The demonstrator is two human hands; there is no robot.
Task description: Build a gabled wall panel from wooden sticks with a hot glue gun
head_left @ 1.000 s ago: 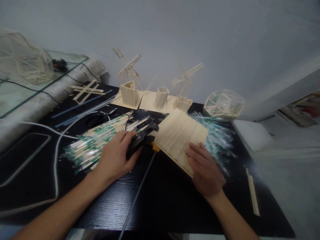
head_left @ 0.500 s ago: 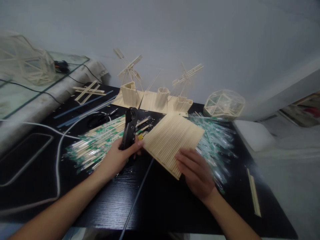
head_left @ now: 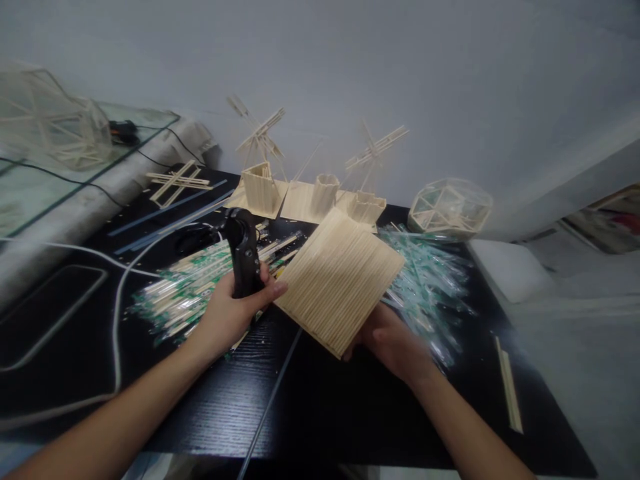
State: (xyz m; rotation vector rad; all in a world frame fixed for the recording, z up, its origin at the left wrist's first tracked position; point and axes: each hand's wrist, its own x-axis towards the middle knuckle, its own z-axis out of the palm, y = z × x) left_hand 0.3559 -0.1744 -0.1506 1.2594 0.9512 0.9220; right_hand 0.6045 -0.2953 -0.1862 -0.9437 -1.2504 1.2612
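Note:
A square panel of thin wooden sticks laid side by side [head_left: 341, 283] is held tilted above the black table. My left hand [head_left: 233, 307] is closed around an upright black hand tool [head_left: 243, 250] with a rounded head; its exact kind is unclear. The thumb of that hand also presses on the panel's left corner. At the lower right edge is my right hand [head_left: 397, 340], its fingers reaching behind the panel and mostly hidden. A small yellow part shows beside the left fingers.
Plastic-wrapped stick bundles [head_left: 185, 293] lie left, and clear green-marked wrappers [head_left: 425, 293] right. Behind stand stick-built windmill models [head_left: 263, 190] and a faceted stick frame [head_left: 450, 208]. A white cable [head_left: 119, 333] crosses the left side. Loose sticks [head_left: 509, 387] lie near the right edge.
My right hand has gone from lying on the panel's face to behind its lower right edge. The panel has turned and shifted slightly left. The black tool has tilted left.

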